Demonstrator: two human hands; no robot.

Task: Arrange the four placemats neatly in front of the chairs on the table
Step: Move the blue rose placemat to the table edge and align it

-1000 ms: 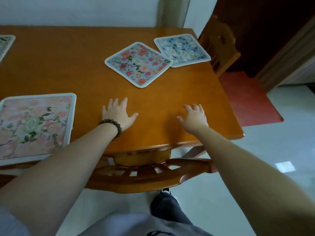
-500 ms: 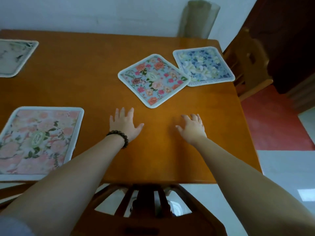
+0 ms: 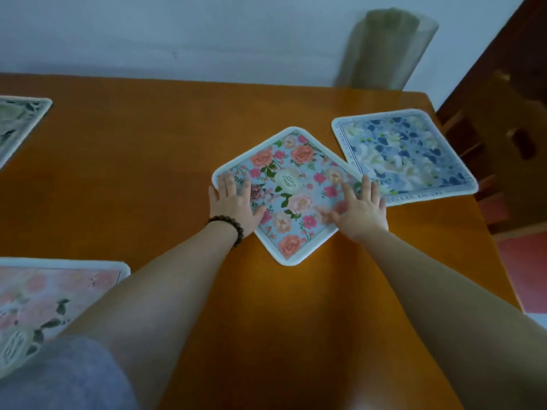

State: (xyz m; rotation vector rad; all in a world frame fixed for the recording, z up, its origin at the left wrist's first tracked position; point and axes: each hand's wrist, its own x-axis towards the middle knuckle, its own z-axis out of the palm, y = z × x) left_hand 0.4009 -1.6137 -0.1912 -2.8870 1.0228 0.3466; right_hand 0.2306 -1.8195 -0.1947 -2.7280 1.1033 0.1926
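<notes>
A light-blue placemat with pink and orange flowers [image 3: 291, 184] lies turned like a diamond on the orange wooden table [image 3: 154, 161]. My left hand [image 3: 233, 204], with a bead bracelet at the wrist, rests flat on its left corner. My right hand [image 3: 359, 210] lies flat, fingers spread, on its right corner. A dark-blue and white floral placemat [image 3: 402, 155] sits askew just right of it, their corners touching or overlapping. A pink floral placemat [image 3: 44, 303] lies at the near left. A pale green placemat [image 3: 17, 122] shows at the far left edge.
A wooden chair [image 3: 503, 149] stands at the table's right end. A greenish translucent roll [image 3: 384, 48] leans by the white wall behind the far edge. Red floor [image 3: 524, 270] shows at the right.
Both hands have reached forward from the bare tabletop onto the pink-flowered blue placemat. My view has moved in over the table.
</notes>
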